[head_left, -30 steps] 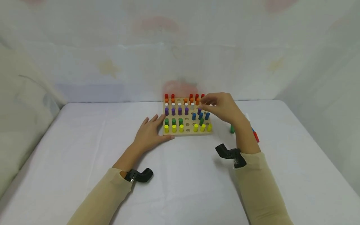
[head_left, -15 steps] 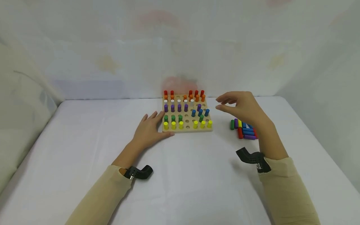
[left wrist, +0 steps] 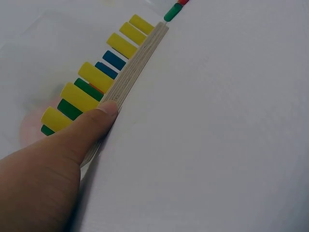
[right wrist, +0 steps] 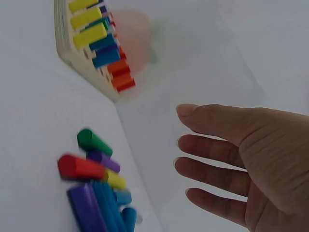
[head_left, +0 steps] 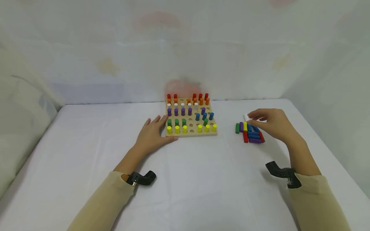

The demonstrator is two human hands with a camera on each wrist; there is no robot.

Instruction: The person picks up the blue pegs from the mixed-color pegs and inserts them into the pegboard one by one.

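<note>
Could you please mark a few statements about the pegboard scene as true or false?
1. The left hand rests against the pegboard, its thumb on the near edge. True.
2. The right hand grips a yellow peg. False: it hovers over the loose pegs with fingers relaxed and holds nothing, as the right wrist view shows.
3. The loose pegs lie to the right of the board. True.
4. Every hole in the board is filled. False: several holes stand empty, for instance in the green row.
5. The yellow pegs stand in the row nearest the person. True.
</note>
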